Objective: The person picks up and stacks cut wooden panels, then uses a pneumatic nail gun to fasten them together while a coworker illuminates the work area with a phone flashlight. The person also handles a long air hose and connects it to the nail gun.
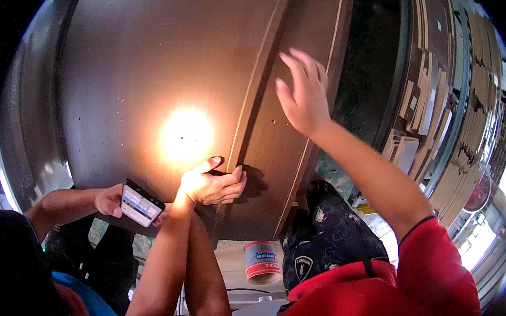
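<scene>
My right hand (304, 95) is raised over the right part of a large dark brown panel (139, 61), fingers apart and slightly blurred, holding nothing. My left forearm (206, 275) rises from a red sleeve and passes behind another person's forearm, which hides my left hand at least in part. That person's hand (211, 186), fingers curled, rests at the panel's long raised strip (257, 72). The other hand (109, 201) of the same person grips a phone (141, 204) with its screen lit. Fingertips show at the phone's right edge; whose they are I cannot tell.
Bright light falls on the panel around a small hole. Below its near edge stands a red and blue bucket (263, 263). Stacked boards (424, 92) and brown flat sheets (481, 89) line the right side. Dark patterned cloth (331, 234) covers my lap.
</scene>
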A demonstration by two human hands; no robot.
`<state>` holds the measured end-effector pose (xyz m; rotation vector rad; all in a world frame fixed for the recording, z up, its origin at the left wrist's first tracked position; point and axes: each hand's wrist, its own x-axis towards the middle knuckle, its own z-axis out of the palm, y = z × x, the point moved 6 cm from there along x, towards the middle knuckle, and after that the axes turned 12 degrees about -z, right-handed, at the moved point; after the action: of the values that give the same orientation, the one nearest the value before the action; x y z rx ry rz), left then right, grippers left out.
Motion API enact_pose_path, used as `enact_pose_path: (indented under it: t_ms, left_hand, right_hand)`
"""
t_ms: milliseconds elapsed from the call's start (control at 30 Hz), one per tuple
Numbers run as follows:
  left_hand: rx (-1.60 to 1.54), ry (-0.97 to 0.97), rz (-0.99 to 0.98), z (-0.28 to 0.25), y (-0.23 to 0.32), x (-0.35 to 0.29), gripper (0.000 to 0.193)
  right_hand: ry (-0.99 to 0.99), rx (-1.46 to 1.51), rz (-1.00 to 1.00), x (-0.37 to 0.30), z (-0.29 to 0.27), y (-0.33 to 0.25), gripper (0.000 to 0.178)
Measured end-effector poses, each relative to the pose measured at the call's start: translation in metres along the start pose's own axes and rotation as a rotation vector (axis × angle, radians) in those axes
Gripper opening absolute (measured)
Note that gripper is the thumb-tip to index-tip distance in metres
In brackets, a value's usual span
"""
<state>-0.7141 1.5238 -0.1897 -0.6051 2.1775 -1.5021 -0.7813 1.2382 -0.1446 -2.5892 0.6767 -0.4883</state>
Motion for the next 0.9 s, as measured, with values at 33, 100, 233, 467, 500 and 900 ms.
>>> enact_pose_path:
  t_ms: [33,100,233,467,500,900]
  left_hand:
    - [0.004,-0.004,0.009,0.002,-0.004,0.004,0.057]
    - [-0.076,-0.026,0.007,0.009,-0.012,0.009,0.058]
    - [-0.002,0.019,0.074,0.003,0.004,0.008,0.061]
    - [-0.260,-0.084,0.031,0.008,-0.008,0.014,0.065]
    - [-0.342,-0.105,0.022,0.008,-0.008,0.014,0.065]
    - [-0.641,-0.033,0.030,0.003,-0.021,0.013,0.057]
  right_hand:
    - [-0.053,-0.036,0.073,-0.035,-0.003,0.006,0.049]
    - [-0.140,-0.068,0.159,-0.091,-0.009,0.005,0.051]
    - [-0.253,-0.060,0.133,-0.136,-0.009,-0.021,0.054]
    - [-0.275,-0.058,0.154,-0.124,0.021,-0.057,0.057]
    - [-0.273,-0.071,0.164,-0.123,0.023,-0.059,0.057]
    - [-0.239,-0.089,0.198,-0.115,0.024,-0.056,0.052]
